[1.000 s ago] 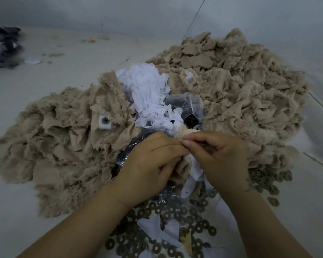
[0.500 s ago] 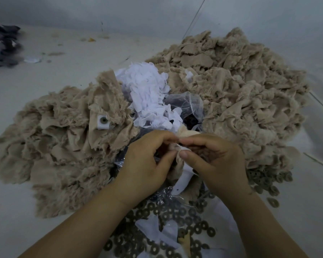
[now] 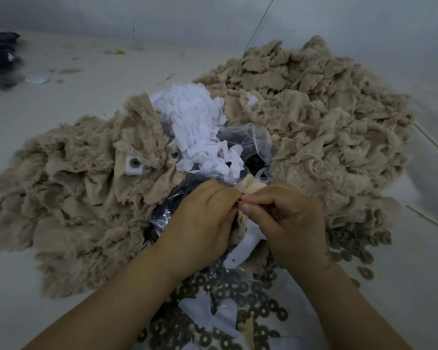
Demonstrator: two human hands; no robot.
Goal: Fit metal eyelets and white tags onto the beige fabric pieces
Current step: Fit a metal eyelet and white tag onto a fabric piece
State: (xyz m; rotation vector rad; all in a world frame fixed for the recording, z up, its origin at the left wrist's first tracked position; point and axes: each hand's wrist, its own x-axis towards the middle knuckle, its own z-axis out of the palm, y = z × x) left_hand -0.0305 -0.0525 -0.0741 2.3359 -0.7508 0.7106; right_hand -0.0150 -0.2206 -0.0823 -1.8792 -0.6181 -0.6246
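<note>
Both hands, left [image 3: 200, 221] and right [image 3: 286, 223], pinch one beige fabric piece [image 3: 248, 186] between two heaps

Lighting is dim, flat and cool, with no evident single source and no glare. Shadows are soft, deepest beneath the forearms. Wide-angle distortion bends the frame edges. The centre is fairly sharp; the dark cloth bundle [image 3: 0, 59] at far left is blurred.

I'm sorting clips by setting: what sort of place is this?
Probably a small garment-piecework spot on a floor or low surface: heaps of beige fabric pieces, a pile of white tags, loose metal eyelets.
</note>
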